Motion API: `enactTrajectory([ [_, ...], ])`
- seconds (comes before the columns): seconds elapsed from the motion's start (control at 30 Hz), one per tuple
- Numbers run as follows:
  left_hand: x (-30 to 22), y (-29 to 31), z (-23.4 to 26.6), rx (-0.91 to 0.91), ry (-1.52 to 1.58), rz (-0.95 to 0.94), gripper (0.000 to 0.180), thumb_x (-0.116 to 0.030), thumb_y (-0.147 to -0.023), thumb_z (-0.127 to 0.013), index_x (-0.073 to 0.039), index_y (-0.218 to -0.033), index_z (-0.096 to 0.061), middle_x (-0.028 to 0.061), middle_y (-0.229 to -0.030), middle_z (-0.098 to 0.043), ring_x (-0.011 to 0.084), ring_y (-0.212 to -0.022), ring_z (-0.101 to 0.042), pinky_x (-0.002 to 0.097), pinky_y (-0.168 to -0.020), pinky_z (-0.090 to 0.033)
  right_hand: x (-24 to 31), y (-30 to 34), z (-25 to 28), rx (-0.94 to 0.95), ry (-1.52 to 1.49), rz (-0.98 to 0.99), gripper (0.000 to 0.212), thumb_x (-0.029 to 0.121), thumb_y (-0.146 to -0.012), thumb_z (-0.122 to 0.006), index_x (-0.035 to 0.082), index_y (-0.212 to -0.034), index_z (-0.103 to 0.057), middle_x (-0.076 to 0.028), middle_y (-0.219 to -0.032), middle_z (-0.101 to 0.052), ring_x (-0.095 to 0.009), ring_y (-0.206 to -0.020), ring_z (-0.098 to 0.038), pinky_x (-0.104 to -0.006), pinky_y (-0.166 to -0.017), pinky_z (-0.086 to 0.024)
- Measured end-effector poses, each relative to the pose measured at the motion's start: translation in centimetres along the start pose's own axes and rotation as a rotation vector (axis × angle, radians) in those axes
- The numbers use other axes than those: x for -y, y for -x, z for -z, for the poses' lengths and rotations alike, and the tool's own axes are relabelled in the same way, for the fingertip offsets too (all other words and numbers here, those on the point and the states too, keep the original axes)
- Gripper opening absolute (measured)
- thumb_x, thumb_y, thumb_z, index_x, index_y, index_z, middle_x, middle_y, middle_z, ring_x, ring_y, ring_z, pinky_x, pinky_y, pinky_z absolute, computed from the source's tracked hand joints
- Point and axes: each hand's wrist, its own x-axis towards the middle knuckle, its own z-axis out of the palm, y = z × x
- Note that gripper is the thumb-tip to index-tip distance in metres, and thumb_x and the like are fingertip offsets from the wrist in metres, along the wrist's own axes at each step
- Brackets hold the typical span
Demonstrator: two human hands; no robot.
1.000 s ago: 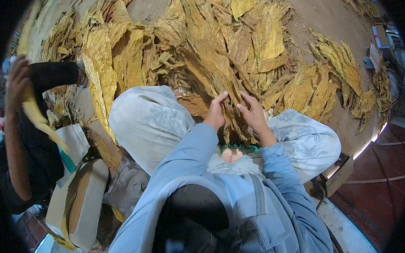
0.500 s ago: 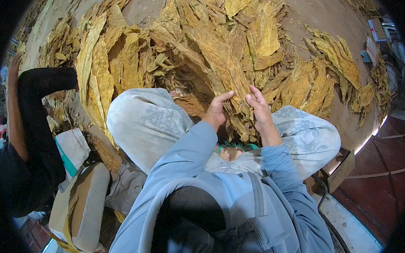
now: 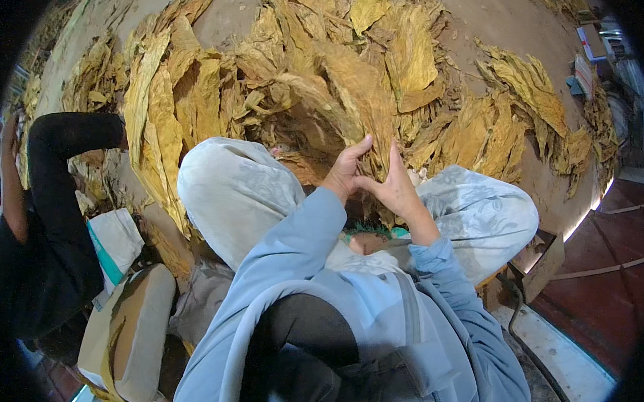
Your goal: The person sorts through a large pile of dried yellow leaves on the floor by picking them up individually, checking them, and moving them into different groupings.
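Note:
A bunch of dried yellow-brown tobacco leaves stands up between my hands, its broad blades leaning away from me. My left hand is closed around the lower part of the bunch, thumb along its front. From the other side my right hand grips the same part, its fingers pointing up along the leaf and its thumb reaching across to my left hand. The stalk ends are partly hidden behind my hands. Loose tobacco leaves lie heaped just beyond the bunch.
More leaves lie in piles at the left and right. My bent knees flank the hands. A person in black sits at far left, near a pale cushion-like block. A wooden box edge is at right.
My right hand has turned and shifted slightly downward, its thumb now reaching to my left hand. The bunch stands more upright. The person at left has shifted an arm.

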Motion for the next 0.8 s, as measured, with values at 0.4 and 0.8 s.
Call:
enactTrajectory([
  [0.4, 0.4, 1.7, -5.1, 0.211, -0.462, -0.014, 0.066, -0.020, -0.076, -0.068, -0.006, -0.131, -0.034, 0.0092, -0.128, -0.045, 0.0228, -0.115, -0.045, 0.0399, -0.098, -0.035, 6.9, 4.0, 11.7, -0.073, -0.470, -0.346, 0.078, 0.012, -0.069, -0.069, -0.005, -0.133, -0.028, -0.013, -0.118, -0.051, -0.019, -0.104, -0.051, -0.0284, -0.091, -0.039],
  [0.8, 4.2, -2.5, -4.9, -0.079, -0.737, -0.098, 0.056, -0.027, -0.085, -0.054, -0.003, -0.132, -0.034, 0.0128, -0.131, -0.041, 0.0223, -0.107, -0.050, 0.0357, -0.098, -0.037, 4.5, 25.2, 31.7, -1.115, -0.191, -0.345, 0.046, 0.008, -0.078, -0.062, 0.000, -0.120, -0.045, -0.008, -0.101, -0.059, -0.015, -0.086, -0.057, -0.0269, -0.077, -0.046],
])
